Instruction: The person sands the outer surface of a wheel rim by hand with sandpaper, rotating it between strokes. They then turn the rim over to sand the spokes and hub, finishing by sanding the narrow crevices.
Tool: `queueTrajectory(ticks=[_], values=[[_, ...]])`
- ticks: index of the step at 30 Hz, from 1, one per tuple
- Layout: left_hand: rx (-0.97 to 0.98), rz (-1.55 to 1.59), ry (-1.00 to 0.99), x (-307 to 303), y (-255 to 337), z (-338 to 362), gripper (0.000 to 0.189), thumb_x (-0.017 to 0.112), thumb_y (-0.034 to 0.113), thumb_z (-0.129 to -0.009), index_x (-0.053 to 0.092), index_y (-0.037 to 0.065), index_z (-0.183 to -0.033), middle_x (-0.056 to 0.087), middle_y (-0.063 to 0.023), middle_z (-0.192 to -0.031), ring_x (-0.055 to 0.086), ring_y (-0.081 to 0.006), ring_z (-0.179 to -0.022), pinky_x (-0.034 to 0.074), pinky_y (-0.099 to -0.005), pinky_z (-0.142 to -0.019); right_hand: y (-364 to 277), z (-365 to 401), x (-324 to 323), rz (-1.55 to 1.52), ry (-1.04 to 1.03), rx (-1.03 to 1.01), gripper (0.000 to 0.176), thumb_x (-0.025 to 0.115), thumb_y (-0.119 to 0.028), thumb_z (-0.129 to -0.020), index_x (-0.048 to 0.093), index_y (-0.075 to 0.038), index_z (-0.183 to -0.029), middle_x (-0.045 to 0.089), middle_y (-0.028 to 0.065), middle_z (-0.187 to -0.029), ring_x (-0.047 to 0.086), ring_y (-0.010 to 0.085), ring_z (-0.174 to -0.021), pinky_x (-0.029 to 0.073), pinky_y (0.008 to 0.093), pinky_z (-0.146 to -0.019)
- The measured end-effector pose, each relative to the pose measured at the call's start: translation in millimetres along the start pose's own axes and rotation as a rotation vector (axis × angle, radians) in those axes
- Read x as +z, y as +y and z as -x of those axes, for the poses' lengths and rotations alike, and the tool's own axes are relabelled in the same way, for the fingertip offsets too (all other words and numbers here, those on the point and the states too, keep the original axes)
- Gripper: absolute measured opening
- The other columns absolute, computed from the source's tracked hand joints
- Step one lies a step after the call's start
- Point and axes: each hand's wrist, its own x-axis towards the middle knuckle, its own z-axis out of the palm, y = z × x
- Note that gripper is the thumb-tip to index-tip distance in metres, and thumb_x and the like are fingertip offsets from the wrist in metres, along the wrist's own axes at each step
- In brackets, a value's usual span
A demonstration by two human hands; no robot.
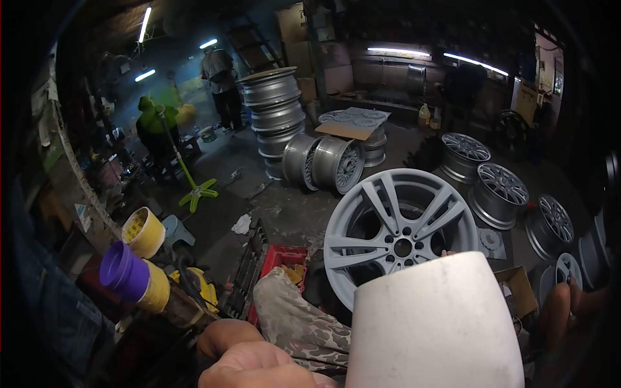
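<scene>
My left hand is at the bottom edge, left of centre, its fingers curled; what it holds, if anything, is hidden. Close to the camera, a pale, smudged, tapered surface fills the lower right; I cannot tell whether it is a sleeve or a container. A little skin of my right hand shows past its top edge, beside the wheel; the rest is hidden. Beyond stands a large grey spoked wheel rim, tilted towards me. Camouflage trousers show between my left hand and the rim.
At left are a purple pot, a yellow-stained bucket and a green stand. Stacked rims rise behind; more rims lie right. A red crate is near. Two people stand at back left; another person's limbs show right.
</scene>
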Motion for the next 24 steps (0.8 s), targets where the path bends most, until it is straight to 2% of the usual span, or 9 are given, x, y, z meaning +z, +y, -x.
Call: queueTrajectory(ticks=[5,9,11,13,15,16,17,20,24], values=[[0.184,-0.073,-0.305,-27,-15,-21,0.029,0.073,0.03,-0.096,0.06,0.006,-0.109,0.066,-0.0047,-0.089,0.065,-0.0164,-0.077,0.057,-0.0329,-0.074,-2,1,-6,-0.037,-0.025,0.03,0.046,0.05,-0.039,-0.104,0.073,-0.002,-0.089,0.072,0.0249,-0.094,0.069,0.0462,-0.09,0.053,0.0546,-0.083],[0.539,-0.229,-0.86,-61,-48,-83,0.039,0.076,0.028,-0.094,0.065,-0.003,-0.115,0.069,-0.008,-0.093,0.07,-0.0181,-0.078,0.06,-0.0338,-0.074,-2,1,-6,-0.002,-0.027,0.025,0.047,0.049,-0.042,-0.104,0.075,-0.003,-0.093,0.072,0.0245,-0.095,0.069,0.0457,-0.09,0.053,0.0545,-0.083],[0.625,-0.244,-1.007,-62,-75,-97,0.044,0.077,0.027,-0.093,0.067,-0.008,-0.117,0.071,-0.0096,-0.095,0.072,-0.019,-0.079,0.062,-0.0343,-0.074,14,-6,11,0.012,-0.003,0.021,0.048,0.05,-0.044,-0.103,0.075,-0.004,-0.095,0.073,0.0236,-0.095,0.069,0.0454,-0.091,0.054,0.0543,-0.083],[0.76,0.074,-0.726,-46,-134,-92,0.06,0.082,0.032,-0.089,0.063,-0.014,-0.122,0.07,-0.0141,-0.094,0.071,-0.0199,-0.087,0.061,-0.0363,-0.073,7,-4,3,-0.047,-0.057,0.06,0.049,0.05,-0.046,-0.103,0.075,-0.005,-0.095,0.073,0.023,-0.098,0.069,0.0458,-0.093,0.052,0.0552,-0.083],[0.774,0.224,-0.701,-55,-164,-108,0.092,0.092,0.041,-0.075,0.051,-0.017,-0.134,0.069,-0.0217,-0.111,0.07,-0.0236,-0.097,0.058,-0.0366,-0.08,20,-9,14,-0.069,-0.054,-0.004,0.049,0.048,-0.044,-0.104,0.073,-0.003,-0.092,0.072,0.0236,-0.096,0.067,0.0465,-0.092,0.051,0.0563,-0.081],[0.822,0.065,-0.453,-58,-173,-101,0.091,0.092,0.037,-0.077,0.048,-0.016,-0.138,0.067,-0.0216,-0.123,0.069,-0.0236,-0.105,0.056,-0.0349,-0.089,16,-8,10,-0.047,-0.05,-0.016,0.049,0.048,-0.044,-0.104,0.073,-0.003,-0.091,0.071,0.0236,-0.095,0.067,0.0466,-0.091,0.05,0.0564,-0.081],[0.424,0.024,-0.352,-70,-151,-98,0.088,0.091,0.034,-0.078,0.05,-0.013,-0.139,0.067,-0.0177,-0.125,0.067,-0.0212,-0.111,0.053,-0.0334,-0.097,13,-7,6,-0.022,-0.044,-0.023,0.05,0.047,-0.043,-0.104,0.072,-0.003,-0.09,0.071,0.0236,-0.095,0.066,0.0468,-0.091,0.05,0.0565,-0.081],[0.534,-0.424,-0.077,-103,-151,-150,0.057,0.077,0.02,-0.093,0.055,-0.001,-0.141,0.067,-0.0163,-0.125,0.066,-0.0228,-0.111,0.056,-0.039,-0.096,8,-5,1,-0.024,-0.046,-0.009,0.05,0.047,-0.043,-0.104,0.071,-0.002,-0.089,0.071,0.0239,-0.095,0.066,0.0469,-0.091,0.05,0.0566,-0.081],[0.637,-0.921,0.047,-129,-177,-221,0.056,0.076,0.031,-0.092,0.058,-0.001,-0.134,0.069,-0.0199,-0.117,0.07,-0.0364,-0.105,0.055,-0.0445,-0.092,12,-7,3,-0.055,-0.051,-0.011,0.049,0.048,-0.043,-0.104,0.072,-0.002,-0.09,0.071,0.0239,-0.097,0.067,0.0468,-0.093,0.05,0.0559,-0.082]])
